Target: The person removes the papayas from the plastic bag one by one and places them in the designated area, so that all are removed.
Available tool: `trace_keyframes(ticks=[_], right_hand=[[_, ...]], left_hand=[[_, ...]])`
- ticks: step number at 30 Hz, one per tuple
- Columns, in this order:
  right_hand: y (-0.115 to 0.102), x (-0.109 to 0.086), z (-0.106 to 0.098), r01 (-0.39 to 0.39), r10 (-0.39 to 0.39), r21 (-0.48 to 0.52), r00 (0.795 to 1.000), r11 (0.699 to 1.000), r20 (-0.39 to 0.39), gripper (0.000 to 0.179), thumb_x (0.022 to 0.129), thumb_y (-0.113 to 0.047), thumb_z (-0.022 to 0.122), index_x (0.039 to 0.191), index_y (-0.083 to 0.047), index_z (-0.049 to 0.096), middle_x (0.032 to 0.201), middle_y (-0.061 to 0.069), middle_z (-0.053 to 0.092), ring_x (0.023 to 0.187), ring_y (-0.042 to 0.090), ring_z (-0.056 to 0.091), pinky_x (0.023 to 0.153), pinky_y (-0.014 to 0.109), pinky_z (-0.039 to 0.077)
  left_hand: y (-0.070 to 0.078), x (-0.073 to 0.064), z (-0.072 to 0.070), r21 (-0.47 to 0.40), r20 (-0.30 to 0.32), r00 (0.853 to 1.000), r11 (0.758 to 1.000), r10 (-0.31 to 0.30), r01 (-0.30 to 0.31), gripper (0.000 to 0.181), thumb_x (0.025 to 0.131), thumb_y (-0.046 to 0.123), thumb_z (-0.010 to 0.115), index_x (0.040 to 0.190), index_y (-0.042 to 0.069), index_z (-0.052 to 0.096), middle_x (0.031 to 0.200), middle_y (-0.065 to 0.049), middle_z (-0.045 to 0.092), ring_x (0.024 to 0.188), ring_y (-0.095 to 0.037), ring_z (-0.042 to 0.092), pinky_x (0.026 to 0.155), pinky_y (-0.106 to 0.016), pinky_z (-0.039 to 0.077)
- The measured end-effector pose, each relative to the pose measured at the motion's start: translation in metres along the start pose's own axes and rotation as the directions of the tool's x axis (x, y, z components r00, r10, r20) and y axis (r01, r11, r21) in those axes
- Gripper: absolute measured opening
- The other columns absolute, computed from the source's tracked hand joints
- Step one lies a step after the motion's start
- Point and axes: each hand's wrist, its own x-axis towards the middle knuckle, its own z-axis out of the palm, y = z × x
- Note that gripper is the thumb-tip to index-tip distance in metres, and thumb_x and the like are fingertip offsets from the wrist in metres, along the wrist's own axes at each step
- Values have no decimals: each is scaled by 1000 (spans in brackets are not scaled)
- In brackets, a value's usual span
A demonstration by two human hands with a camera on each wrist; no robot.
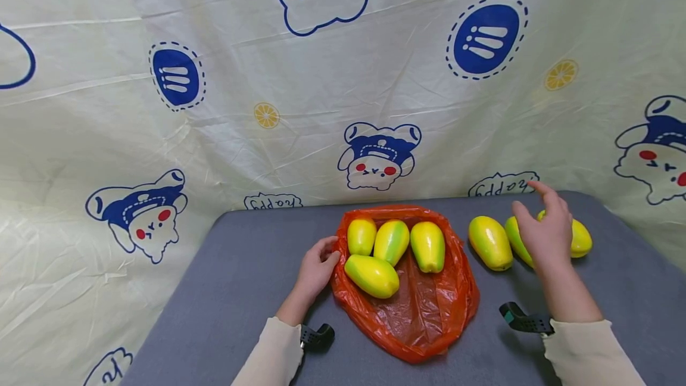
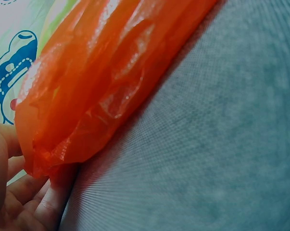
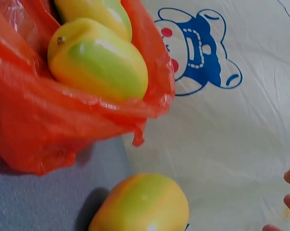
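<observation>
A red plastic bag [image 1: 412, 314] lies spread with its mouth turned up, and several yellow-green, papaya-like fruits [image 1: 427, 247] rest inside it. At its left rim my left hand [image 1: 317, 267] pinches the plastic; in the left wrist view the bag's edge [image 2: 82, 120] runs between thumb and fingers. My right hand [image 1: 549, 231] hovers over the fruits to the right of the bag, fingers spread, holding nothing. It partly hides the middle fruit [image 1: 515, 240] and the rightmost fruit [image 1: 581, 238]. Nearest the bag lies another loose fruit [image 1: 490, 243], fully visible.
Everything sits on a grey table [image 1: 252, 273]. Behind it hangs a pale printed sheet [image 1: 225, 142] with blue cartoon figures. Dark wrist straps [image 1: 527, 319] are on both arms.
</observation>
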Motion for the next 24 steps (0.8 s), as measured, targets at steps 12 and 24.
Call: trace_keyframes(ticks=[12, 24], right_hand=[[-18, -16, 11, 147, -144, -23, 984, 989, 103, 59, 101, -32, 49, 156, -20, 33, 161, 20, 29, 144, 44, 29, 110, 69, 29], [-28, -31, 26, 274, -261, -56, 951, 960, 167, 57, 101, -29, 53, 153, -15, 38, 156, 25, 33, 137, 48, 33, 104, 72, 32]], left_hand=[[1, 0, 0, -12, 9, 1000, 1000, -6, 6, 37, 99, 20, 59, 136, 15, 59, 124, -9, 66, 104, -22, 61, 94, -39, 56], [-1, 1, 1, -20, 12, 1000, 1000, -10, 10, 37, 99, 21, 59, 136, 15, 59, 123, -9, 66, 103, -22, 60, 92, -37, 57]])
